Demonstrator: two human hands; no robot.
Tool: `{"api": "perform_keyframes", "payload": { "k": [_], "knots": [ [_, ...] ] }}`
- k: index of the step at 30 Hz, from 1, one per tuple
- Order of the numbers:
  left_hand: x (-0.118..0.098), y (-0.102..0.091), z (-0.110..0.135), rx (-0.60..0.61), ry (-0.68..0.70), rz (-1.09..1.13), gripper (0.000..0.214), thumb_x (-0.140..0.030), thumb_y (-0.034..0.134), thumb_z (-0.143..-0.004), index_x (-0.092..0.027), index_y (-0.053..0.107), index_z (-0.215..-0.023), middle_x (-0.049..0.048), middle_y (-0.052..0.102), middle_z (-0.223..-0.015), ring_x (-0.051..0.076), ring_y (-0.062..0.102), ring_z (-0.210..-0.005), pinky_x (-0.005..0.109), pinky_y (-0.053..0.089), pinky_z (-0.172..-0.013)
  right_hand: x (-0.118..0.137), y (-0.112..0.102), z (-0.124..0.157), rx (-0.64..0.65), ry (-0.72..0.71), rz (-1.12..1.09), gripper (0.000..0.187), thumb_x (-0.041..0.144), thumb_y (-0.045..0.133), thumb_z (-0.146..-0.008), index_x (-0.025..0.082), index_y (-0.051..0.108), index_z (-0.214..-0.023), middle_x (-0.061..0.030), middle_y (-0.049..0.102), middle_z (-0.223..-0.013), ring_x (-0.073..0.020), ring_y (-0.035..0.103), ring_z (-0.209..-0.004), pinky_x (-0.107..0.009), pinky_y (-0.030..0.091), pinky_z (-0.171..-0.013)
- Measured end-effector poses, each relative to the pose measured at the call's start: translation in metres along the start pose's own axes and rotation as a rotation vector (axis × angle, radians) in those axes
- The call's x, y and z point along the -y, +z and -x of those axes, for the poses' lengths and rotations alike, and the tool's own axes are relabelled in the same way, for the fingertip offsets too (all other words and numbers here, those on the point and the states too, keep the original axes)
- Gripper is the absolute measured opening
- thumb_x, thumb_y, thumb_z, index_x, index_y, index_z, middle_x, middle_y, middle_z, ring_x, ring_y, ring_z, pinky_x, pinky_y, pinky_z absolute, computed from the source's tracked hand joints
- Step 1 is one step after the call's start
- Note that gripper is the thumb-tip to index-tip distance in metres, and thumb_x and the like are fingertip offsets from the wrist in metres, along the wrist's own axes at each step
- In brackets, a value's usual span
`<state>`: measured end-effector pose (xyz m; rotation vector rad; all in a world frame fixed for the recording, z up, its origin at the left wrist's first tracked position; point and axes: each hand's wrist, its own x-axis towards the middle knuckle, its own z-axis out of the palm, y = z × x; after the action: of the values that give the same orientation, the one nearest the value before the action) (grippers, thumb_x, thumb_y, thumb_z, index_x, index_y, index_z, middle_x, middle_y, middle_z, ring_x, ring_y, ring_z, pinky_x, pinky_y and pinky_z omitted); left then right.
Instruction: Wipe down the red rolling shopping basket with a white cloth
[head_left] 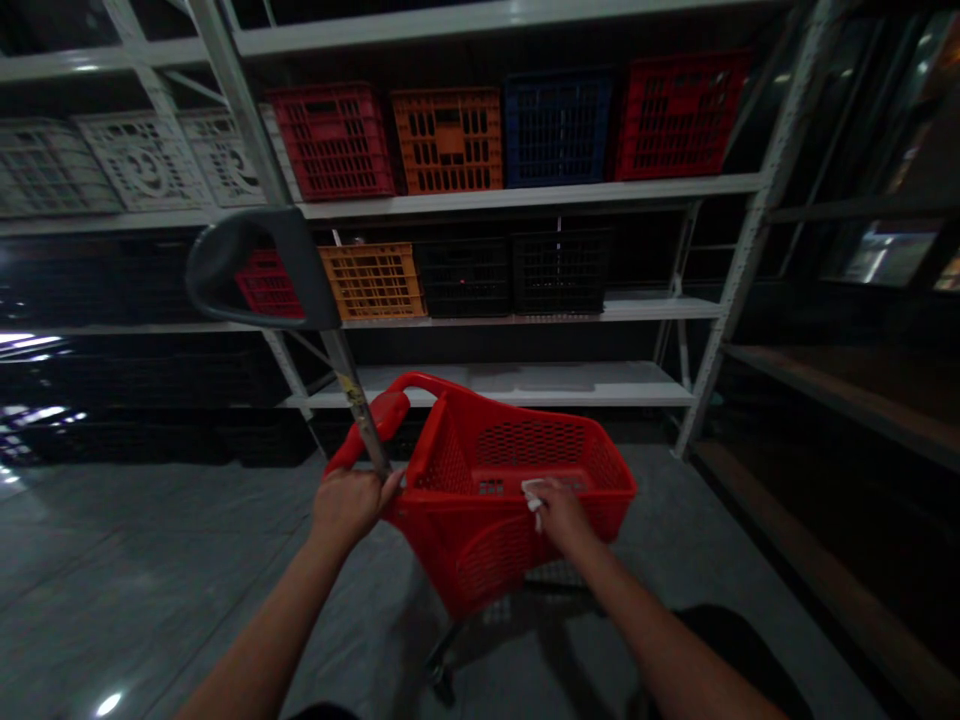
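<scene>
In front of me stands a red plastic shopping cart (480,540) on dark wheels, its handle side to the left. My left hand (352,505) is wrapped round the red handle near the base of a tall metal pole (352,385), which has a grey loop grip (322,270) on it. My right hand (559,515) is closed on a crumpled white cloth (534,492) at the near rim of the basket. The cloth touches the rim. No goods show inside the part of the basket I can see.
Behind the cart runs a metal shelf rack (480,385). It holds a red crate (334,140), an orange crate (448,140), a blue crate (556,130), black crates (559,272) and white crates (139,160). Another rack (832,390) stands at the right. The floor (150,560) is grey.
</scene>
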<state>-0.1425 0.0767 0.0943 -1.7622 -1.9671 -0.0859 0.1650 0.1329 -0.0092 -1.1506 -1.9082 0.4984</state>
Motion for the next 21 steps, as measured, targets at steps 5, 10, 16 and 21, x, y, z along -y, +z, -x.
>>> {"api": "perform_keyframes", "payload": {
  "k": [5, 10, 16, 21],
  "knots": [
    [0.0, 0.0, 0.0, 0.001, -0.004, -0.025, 0.072, -0.056, 0.014, -0.084, -0.012, 0.069, -0.072, 0.0162, 0.067, -0.069, 0.033, 0.062, -0.072, 0.037, 0.042, -0.06, 0.09, 0.067, -0.023, 0.084, -0.155, -0.211, 0.031, 0.006, 0.053, -0.071, 0.016, 0.066, -0.098, -0.007, 0.065, -0.104, -0.0177, 0.058, -0.099, -0.03, 0.042, -0.091],
    [0.003, 0.002, -0.002, 0.016, -0.002, -0.031, 0.072, -0.056, 0.013, -0.083, -0.011, 0.069, -0.071, 0.0169, 0.067, -0.068, 0.032, 0.062, -0.071, 0.037, 0.042, -0.061, 0.123, 0.092, -0.034, 0.135, -0.268, -0.237, 0.023, 0.012, 0.053, -0.077, 0.017, 0.066, -0.095, -0.0046, 0.066, -0.101, -0.0144, 0.058, -0.097, -0.024, 0.042, -0.09],
    [0.006, 0.002, -0.002, 0.03, 0.0, -0.014, 0.072, -0.056, 0.014, -0.082, -0.012, 0.069, -0.069, 0.0173, 0.067, -0.068, 0.032, 0.062, -0.071, 0.036, 0.041, -0.06, 0.041, 0.031, -0.009, 0.066, 0.023, -0.096, 0.022, 0.004, 0.05, -0.067, 0.016, 0.068, -0.071, -0.0042, 0.068, -0.077, -0.0145, 0.062, -0.073, -0.024, 0.047, -0.071],
    [0.002, -0.002, -0.002, 0.049, -0.014, -0.001, 0.071, -0.057, 0.015, -0.081, -0.013, 0.069, -0.07, 0.0165, 0.067, -0.068, 0.032, 0.062, -0.069, 0.036, 0.041, -0.059, -0.046, -0.06, 0.021, -0.151, 0.301, -0.057, 0.028, 0.01, 0.047, -0.067, 0.016, 0.07, -0.081, -0.0081, 0.069, -0.078, -0.0193, 0.064, -0.074, -0.029, 0.048, -0.07]
  ]
}}
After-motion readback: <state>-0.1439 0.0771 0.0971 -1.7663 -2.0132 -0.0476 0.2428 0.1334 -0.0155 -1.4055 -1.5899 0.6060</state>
